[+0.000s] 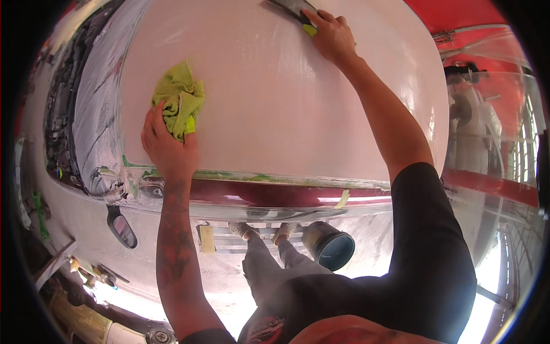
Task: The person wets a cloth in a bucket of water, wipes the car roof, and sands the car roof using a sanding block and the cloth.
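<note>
A wide pale-pink panel (275, 109), the roof of a car, spreads out below my hands and looks smooth and slightly glossy. On its left part my left hand (170, 143) grips a crumpled green cloth (179, 94). Bright yellow-green wrapping covers the tip of that thumb. At the far edge of the view, my right hand (332, 39) holds a long, dark, flat tool (291, 7) against the panel. Its exact kind cannot be made out, since the frame's edge cuts it off. The right thumb has yellow-green wrapping too.
Sheeting (97, 92) covers the windscreen area on the left. A side mirror (122, 228) juts out below it. Beside my feet a dark bucket (314, 238) stands near a slatted platform (226, 247). Clear sheeting (487, 114) hangs at the right.
</note>
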### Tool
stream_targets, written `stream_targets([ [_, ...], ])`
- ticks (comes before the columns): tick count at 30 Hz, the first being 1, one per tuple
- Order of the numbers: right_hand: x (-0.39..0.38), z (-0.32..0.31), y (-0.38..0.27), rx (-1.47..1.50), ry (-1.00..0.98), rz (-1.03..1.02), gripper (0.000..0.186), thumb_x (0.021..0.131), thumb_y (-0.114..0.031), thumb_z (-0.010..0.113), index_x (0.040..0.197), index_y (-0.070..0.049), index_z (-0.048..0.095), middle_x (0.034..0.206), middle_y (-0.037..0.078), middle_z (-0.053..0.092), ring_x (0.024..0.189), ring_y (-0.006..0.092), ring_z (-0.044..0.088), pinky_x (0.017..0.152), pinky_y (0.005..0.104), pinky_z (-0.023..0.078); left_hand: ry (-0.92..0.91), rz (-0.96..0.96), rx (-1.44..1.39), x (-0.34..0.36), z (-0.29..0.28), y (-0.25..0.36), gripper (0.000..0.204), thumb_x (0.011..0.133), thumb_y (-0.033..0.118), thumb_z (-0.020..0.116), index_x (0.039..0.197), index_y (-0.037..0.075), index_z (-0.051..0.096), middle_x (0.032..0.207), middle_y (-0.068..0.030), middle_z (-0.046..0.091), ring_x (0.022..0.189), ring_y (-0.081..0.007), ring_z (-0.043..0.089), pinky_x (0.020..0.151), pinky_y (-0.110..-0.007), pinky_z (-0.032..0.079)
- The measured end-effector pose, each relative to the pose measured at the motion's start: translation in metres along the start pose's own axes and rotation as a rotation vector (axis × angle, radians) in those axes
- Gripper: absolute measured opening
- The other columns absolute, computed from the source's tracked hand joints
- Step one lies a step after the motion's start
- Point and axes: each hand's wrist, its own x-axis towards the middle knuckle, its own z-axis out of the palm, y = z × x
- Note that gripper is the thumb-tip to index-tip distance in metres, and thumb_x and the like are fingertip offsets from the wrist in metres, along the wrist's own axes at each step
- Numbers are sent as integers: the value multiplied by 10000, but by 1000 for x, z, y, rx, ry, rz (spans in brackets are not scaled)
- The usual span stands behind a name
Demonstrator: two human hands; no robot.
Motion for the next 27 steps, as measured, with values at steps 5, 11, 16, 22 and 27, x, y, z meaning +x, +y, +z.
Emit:
stream_targets([
  [5, -189, -91, -33, 198, -188, -127, 725, 679, 13, 705, 1322, -313, 623, 1419, 34, 516, 1118, 296, 536, 954, 451, 466, -15, -18, 16, 5, -4, 9, 693, 785, 189, 692, 1415, 91, 422, 1397, -171, 462, 1282, -380, 451, 1103, -513, 294],
  [11, -108, -46, 40, 134, -140, -121, 651, 738, -40, 733, 1314, -321, 613, 1377, 15, 550, 1099, 292, 551, 943, 434, 493, 24, 50, -18, 3, 2, 3, 630, 821, 184, 676, 1388, 46, 438, 1358, -183, 486, 1235, -404, 477, 1050, -521, 361],
  [16, -15, -7, 79, -6, 41, 77, 508, 842, -160, 656, 1339, -250, 601, 1279, 86, 640, 1054, 356, 589, 925, 416, 509, 55, 65, -31, 2, 2, 3, 611, 827, 168, 668, 1379, 31, 446, 1343, -188, 493, 1234, -408, 477, 1032, -512, 388],
  [22, -213, -81, 44, 162, -94, -55, 603, 759, -59, 749, 1313, -267, 632, 1422, 49, 521, 1144, 296, 534, 955, 430, 476, 22, 14, -34, 5, -3, 13, 631, 812, 115, 664, 1390, 29, 427, 1355, -186, 486, 1256, -407, 458, 1055, -511, 367],
  [27, -139, -54, 128, 149, -87, -27, 590, 779, -123, 757, 1328, -281, 612, 1394, 24, 548, 1107, 293, 553, 945, 426, 498, 3, 17, -39, 2, 0, 8, 655, 804, 83, 647, 1408, 20, 400, 1367, -187, 476, 1276, -406, 438, 1077, -508, 343],
])
